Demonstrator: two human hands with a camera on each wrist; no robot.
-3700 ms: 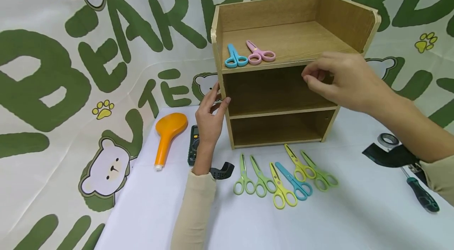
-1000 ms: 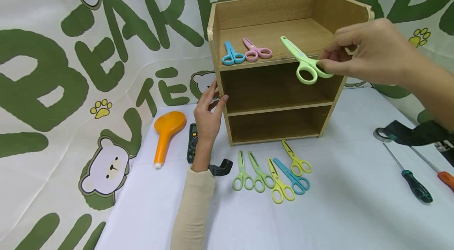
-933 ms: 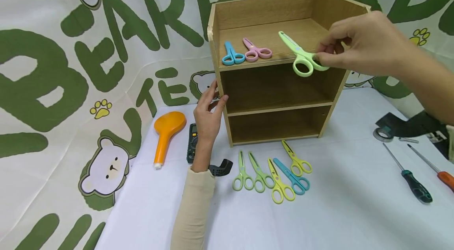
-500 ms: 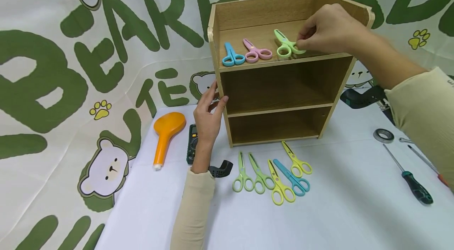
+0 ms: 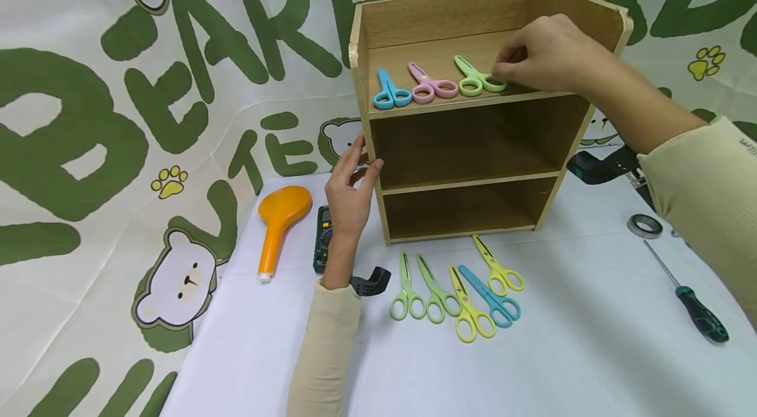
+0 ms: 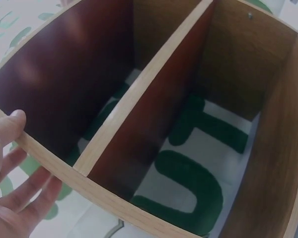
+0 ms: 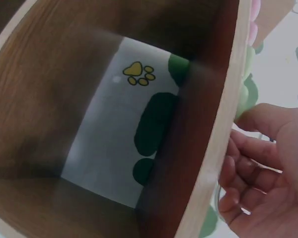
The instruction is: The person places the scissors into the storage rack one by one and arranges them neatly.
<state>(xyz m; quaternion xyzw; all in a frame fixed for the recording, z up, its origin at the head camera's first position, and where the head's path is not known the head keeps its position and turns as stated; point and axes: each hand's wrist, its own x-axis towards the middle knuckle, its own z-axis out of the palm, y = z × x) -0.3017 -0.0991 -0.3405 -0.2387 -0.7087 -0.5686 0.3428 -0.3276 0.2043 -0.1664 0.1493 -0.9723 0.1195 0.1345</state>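
Observation:
A small wooden shelf unit [image 5: 473,184] stands on the white-covered table, with two lower compartments and an upper tray. My left hand [image 5: 350,203] holds its left side panel, thumb at the front edge and fingers on the outer face, as the left wrist view shows at the wooden edge [image 6: 114,198]. On the upper tray lie blue scissors [image 5: 387,92] and pink scissors [image 5: 427,83], with light green scissors [image 5: 471,81] to their right. My right hand [image 5: 547,56] pinches a handle loop of the green scissors, its fingertips partly hiding that loop.
Several green, yellow and blue scissors [image 5: 493,302] lie before the unit. An orange paddle-shaped object [image 5: 282,220] and a multimeter [image 5: 322,240] are at left. On the right are a tape roll [image 5: 644,226] and a dark-handled screwdriver [image 5: 700,315]. A printed cloth [image 5: 89,141] hangs behind.
The right hand picked up green scissors from the right end of the table group, raised them and lowered them onto the upper tray beside the pink pair. The left hand stayed at the side panel.

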